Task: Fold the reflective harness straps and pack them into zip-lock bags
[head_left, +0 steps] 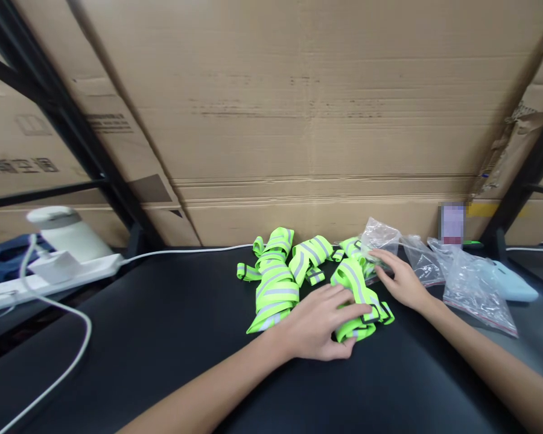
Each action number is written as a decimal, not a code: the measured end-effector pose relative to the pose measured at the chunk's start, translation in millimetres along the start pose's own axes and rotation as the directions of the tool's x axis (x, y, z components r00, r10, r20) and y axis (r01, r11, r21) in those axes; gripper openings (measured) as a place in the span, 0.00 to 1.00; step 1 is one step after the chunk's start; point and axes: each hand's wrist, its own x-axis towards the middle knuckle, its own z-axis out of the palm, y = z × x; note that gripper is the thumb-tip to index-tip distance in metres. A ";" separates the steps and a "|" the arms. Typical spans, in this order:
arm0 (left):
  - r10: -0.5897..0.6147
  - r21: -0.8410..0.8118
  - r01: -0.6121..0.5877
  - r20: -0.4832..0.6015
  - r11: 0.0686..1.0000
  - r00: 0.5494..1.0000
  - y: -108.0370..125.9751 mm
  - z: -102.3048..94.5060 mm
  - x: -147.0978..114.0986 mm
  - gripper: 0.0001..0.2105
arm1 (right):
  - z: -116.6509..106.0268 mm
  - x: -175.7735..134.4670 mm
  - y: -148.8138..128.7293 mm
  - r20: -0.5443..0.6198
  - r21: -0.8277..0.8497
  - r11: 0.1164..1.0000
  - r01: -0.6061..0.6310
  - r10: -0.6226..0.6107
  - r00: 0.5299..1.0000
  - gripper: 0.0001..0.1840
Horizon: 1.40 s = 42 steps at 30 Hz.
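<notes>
Several neon-yellow reflective straps with grey stripes and black buckles lie bunched on the black table. My left hand (323, 322) curls over the nearest reflective strap (355, 283), thumb and fingers around its lower end by a buckle (374, 314). My right hand (402, 280) reaches in from the right, its thumb and index finger apart, fingertips touching a clear plastic bag (381, 235) at the top of that strap. Left of my left hand is a larger rolled strap bundle (276, 283). A smaller folded strap (312, 253) sits behind. My left palm is hidden.
More clear plastic bags (475, 292) lie at the right, beside a light-blue case-like object (516, 283). A cardboard wall (298, 120) closes off the back. On the left are a white power strip (49, 280), a pale bottle (72, 232) and a looping white cable (84, 349).
</notes>
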 end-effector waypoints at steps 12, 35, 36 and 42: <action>-0.303 0.059 0.309 -0.101 0.949 0.948 -12.9 17.5 -7.5 0.24 | -7.4 0.0 -36.7 -0.126 -0.081 0.952 0.295 -0.304 0.944 0.27; -0.279 -0.083 0.271 -0.437 0.959 0.855 -0.8 5.9 -0.4 0.18 | 3.7 -3.9 -71.7 0.076 -0.141 0.844 0.517 -0.511 0.856 0.32; -0.284 -0.088 0.274 -0.448 0.958 0.848 -0.2 5.8 -0.2 0.17 | 4.2 -4.8 -74.6 0.080 -0.128 0.857 0.499 -0.492 0.867 0.33; -0.299 -0.110 0.283 -0.512 0.953 0.805 2.0 4.6 0.2 0.14 | 5.3 -9.9 -85.3 0.060 -0.013 0.889 0.458 -0.457 0.888 0.35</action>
